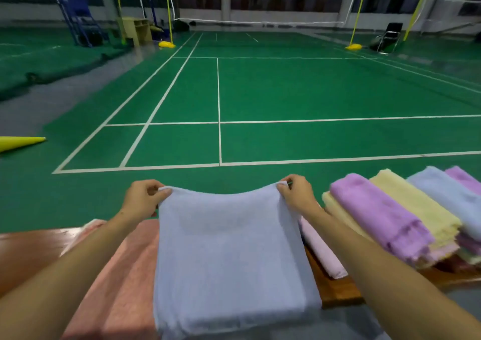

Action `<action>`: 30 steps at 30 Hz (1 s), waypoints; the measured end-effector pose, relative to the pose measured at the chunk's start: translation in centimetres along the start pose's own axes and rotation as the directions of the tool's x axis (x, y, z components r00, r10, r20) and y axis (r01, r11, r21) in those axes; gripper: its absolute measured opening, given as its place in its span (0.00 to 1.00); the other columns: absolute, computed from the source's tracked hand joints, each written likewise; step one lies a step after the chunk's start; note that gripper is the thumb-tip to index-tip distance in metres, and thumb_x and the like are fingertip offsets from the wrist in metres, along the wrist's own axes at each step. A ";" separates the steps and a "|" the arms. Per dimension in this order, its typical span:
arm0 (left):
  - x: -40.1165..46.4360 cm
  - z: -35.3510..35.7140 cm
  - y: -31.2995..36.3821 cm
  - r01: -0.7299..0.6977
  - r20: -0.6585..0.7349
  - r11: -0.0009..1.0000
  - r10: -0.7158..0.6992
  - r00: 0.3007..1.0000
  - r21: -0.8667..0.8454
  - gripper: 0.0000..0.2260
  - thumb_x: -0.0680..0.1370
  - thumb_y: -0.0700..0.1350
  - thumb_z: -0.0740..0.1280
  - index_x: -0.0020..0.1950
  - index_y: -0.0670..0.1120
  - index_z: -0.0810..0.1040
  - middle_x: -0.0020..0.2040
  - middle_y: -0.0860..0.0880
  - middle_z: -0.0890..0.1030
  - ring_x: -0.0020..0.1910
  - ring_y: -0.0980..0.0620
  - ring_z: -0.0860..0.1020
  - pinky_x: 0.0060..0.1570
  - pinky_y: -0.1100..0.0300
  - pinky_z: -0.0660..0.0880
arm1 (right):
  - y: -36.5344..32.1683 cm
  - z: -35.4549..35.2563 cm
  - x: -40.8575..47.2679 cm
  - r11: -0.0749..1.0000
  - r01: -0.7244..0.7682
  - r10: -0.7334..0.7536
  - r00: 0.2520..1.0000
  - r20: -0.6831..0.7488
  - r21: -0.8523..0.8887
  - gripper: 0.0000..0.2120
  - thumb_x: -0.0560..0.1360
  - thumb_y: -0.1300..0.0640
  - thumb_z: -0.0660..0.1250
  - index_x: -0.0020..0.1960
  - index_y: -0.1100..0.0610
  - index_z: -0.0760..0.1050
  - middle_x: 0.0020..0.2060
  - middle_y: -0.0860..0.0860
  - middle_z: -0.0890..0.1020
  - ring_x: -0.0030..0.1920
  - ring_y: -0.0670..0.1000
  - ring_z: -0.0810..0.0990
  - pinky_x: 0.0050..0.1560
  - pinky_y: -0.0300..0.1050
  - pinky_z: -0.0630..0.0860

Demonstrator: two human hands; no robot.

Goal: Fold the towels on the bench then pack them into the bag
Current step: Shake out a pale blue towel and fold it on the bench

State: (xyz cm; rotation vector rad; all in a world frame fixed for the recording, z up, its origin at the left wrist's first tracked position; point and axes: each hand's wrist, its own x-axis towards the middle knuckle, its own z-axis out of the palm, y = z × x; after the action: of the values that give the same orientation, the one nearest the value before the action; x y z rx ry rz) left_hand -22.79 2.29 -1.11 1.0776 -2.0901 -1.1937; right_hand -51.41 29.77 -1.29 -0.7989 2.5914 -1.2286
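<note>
Left hand (142, 198) and right hand (296, 192) pinching far corners of blue towel (229, 256), pink towel (122, 274) beneath, wooden worktop (335, 287), folded towels (406, 217) stacked right

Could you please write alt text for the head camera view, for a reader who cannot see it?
A person's left hand and right hand each pinch a far corner of a pale blue towel spread over a pink towel on a wooden bench. Folded purple, yellow and blue towels are stacked to the right, with a green badminton court beyond.

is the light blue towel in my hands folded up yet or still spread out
Spread out. The light blue towel hangs flat, its top corners pinched by the left hand and right hand.
</note>
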 end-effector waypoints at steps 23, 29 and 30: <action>-8.8 6.3 2.2 -0.221 0.255 0.936 0.151 0.955 0.273 0.05 0.77 0.50 0.75 0.46 0.57 0.80 0.39 0.63 0.84 0.32 0.59 0.83 0.41 0.49 0.82 | 2.7 -1.9 -8.9 0.932 0.055 0.019 0.980 0.200 -0.358 0.13 0.81 0.56 0.68 0.64 0.59 0.78 0.54 0.54 0.86 0.54 0.55 0.82 0.56 0.48 0.78; -12.4 10.2 2.7 -0.269 0.413 0.948 0.178 0.893 0.173 0.03 0.78 0.48 0.73 0.45 0.54 0.82 0.38 0.59 0.86 0.33 0.55 0.85 0.46 0.46 0.83 | 5.2 -0.1 -12.3 0.850 -0.044 0.112 0.989 0.099 -0.525 0.09 0.83 0.52 0.65 0.51 0.55 0.67 0.46 0.53 0.76 0.46 0.56 0.78 0.44 0.47 0.70; -12.6 10.8 2.7 -0.271 0.430 0.950 0.182 0.884 0.156 0.03 0.78 0.47 0.73 0.45 0.54 0.82 0.38 0.58 0.86 0.33 0.55 0.85 0.46 0.46 0.83 | 5.4 0.2 -12.4 0.854 -0.054 0.115 0.990 0.086 -0.518 0.10 0.82 0.50 0.66 0.50 0.55 0.68 0.46 0.53 0.77 0.46 0.56 0.78 0.45 0.48 0.72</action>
State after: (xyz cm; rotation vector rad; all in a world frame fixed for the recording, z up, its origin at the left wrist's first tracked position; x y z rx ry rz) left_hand -24.62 18.62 -4.49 0.6728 -2.6351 -1.1750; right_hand -43.05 39.00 -6.47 -0.7922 2.8512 -0.4341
